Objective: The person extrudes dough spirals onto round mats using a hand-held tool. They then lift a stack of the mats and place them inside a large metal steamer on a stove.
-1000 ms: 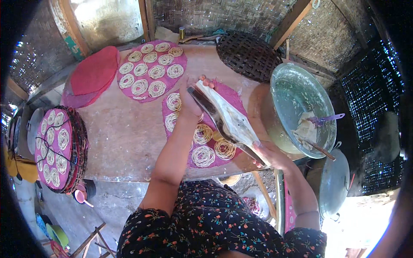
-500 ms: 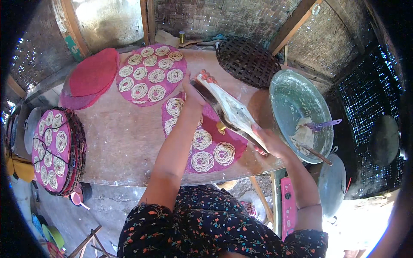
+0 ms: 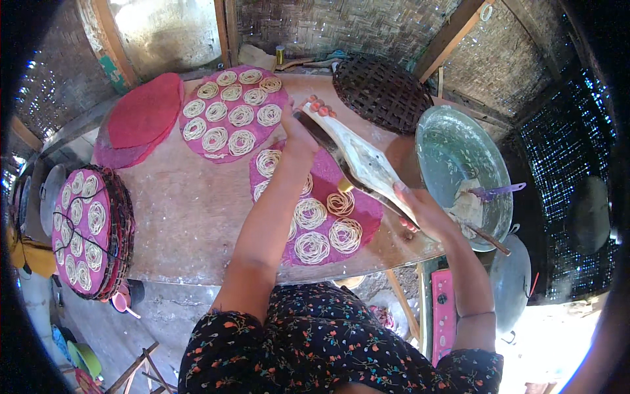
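My left hand (image 3: 300, 134) grips the upper end of a wooden hand press (image 3: 361, 157), its fingertips curling over the far edge. At the lower right end, my right hand (image 3: 426, 213) is closed round the same press. The press is held slantwise above a pink mesh sheet (image 3: 371, 226). A brass-coloured nozzle (image 3: 345, 186) sticks out beneath its middle. Under that nozzle lies a yellowish coil of dough strands (image 3: 340, 205), shaded by the press. Pale round noodle nests (image 3: 311, 247) lie beside it on the sheet; my left forearm hides some.
Another nest-covered pink sheet (image 3: 231, 113) lies farther back, left of it bare red sheets (image 3: 144, 115). A loaded stack of round trays (image 3: 125, 230) stands at the left. A dark woven tray (image 3: 380, 92) and a large green basin (image 3: 459, 148) with dough and utensils sit at the right.
Under the nozzle, a small bit of strand has grown into a round coil. Both hands still hold the press, and the whole view has shifted slightly.
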A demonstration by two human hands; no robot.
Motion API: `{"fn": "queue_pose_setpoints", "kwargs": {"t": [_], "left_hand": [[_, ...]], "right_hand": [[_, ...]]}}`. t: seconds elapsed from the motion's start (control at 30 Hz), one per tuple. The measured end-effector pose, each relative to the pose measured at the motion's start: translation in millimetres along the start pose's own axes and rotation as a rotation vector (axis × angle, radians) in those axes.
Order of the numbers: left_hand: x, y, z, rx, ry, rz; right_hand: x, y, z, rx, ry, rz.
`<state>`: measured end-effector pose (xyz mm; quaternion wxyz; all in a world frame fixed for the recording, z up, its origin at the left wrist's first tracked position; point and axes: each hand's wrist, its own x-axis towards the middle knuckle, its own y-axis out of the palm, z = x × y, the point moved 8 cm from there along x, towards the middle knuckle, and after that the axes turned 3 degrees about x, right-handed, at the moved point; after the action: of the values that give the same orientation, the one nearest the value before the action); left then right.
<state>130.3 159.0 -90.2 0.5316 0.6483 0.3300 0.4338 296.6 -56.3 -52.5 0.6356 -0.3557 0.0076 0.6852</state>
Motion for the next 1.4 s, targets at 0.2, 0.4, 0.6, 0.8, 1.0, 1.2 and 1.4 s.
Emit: {"fn": "queue_pose_setpoints", "kwargs": {"t": [0.2,0.4,0.6,0.8,1.0,1.2,1.4], "left_hand": [[-33.2,20.9,2.2,0.082,0.059,-0.201],[-16.2,-19.8,14.5,0.019,0.04,-0.201],[-3.5,-54.9,-5.9,0.015,-0.034,-0.157],[-14.3,-43.6,-16.1,0.06,-0.014,-0.209],[11.1,20.5,-32.9,-0.005,0.021,-0.008],[26.2,-44.9,-48.7,0.031,0.084,-0.16],[27.7,-31.6,-63.4,0.012,0.065,-0.116]], "right_hand": [[-14.6,0.2,-11.1,0.011,0.065,0.06],[0.1,-4.8,-24.0,-0.054,0.073,0.005],[39.0,24.8,-38.2,0.066,0.004,-0.019],[31.0,29.2,-27.0,0.144,0.069,0.174],[34.5,2.5,11.6,0.036,-0.035,0.164],[60.9,11.2,24.7,-0.115,0.006,0.06],[80.6,10.1,20.0,-0.243,-0.073,-0.071]]}}
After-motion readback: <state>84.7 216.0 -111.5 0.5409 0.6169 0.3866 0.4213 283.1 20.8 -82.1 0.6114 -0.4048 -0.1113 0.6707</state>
